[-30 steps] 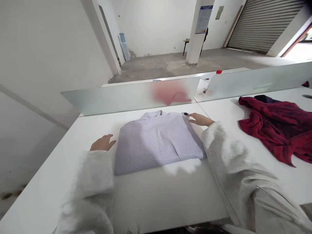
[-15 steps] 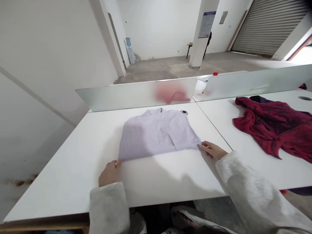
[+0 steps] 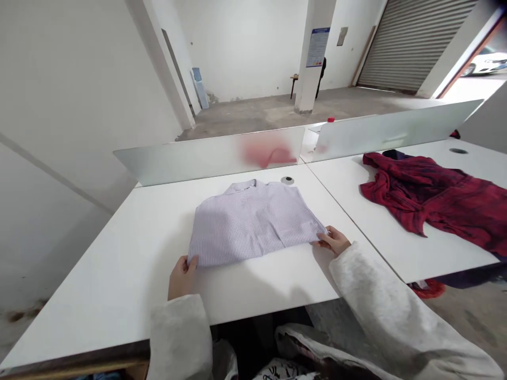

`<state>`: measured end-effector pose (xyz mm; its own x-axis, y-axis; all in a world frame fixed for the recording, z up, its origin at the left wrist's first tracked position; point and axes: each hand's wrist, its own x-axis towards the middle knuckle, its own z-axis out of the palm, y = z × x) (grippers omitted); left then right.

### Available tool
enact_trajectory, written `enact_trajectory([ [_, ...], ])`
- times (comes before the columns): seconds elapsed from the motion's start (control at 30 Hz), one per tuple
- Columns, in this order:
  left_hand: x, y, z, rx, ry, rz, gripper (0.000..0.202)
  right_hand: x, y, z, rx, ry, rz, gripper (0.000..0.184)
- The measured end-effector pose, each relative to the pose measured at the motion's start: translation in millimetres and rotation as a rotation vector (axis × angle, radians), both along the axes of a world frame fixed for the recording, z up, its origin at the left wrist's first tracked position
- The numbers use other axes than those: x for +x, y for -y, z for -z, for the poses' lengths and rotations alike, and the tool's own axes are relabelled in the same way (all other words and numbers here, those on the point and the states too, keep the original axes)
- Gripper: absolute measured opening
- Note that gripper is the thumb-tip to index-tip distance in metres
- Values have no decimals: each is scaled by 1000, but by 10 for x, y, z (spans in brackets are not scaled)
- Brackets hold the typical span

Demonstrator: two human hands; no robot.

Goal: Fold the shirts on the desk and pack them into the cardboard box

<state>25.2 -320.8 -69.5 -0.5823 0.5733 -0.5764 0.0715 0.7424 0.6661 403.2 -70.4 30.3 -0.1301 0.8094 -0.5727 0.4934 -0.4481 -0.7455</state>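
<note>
A pale striped shirt [image 3: 241, 221], folded into a broad block, lies on the white table [image 3: 138, 237] with its collar towards the back. At its near left corner, my left hand [image 3: 183, 276] pinches the fabric between thumb and fingers. My right hand [image 3: 334, 240] is closed on the near right corner in the same way. Between the two hands the near edge of the shirt runs fairly straight, with small creases right of the middle.
A dark red garment [image 3: 431, 195] is spread on the adjoining table to the right. Frosted dividers [image 3: 209, 155] stand along the back edge, with a blurred red shape behind one. A round cable-hole cover [image 3: 287, 180] sits just behind the shirt.
My left hand has gone from touching the near left corner to gripping it. The right hand still holds its corner, and the near edge looks slightly lifted. The view has turned a little rightward.
</note>
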Motion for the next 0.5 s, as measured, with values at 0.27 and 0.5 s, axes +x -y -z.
enact_trajectory([
  [0.27,277,773,-305,-67,163,312,47,767,628,-319,-95,267,-194,51],
  [0.5,-373,724,-472,-78,35,667,44,827,63,-572,520,616,-806,42],
])
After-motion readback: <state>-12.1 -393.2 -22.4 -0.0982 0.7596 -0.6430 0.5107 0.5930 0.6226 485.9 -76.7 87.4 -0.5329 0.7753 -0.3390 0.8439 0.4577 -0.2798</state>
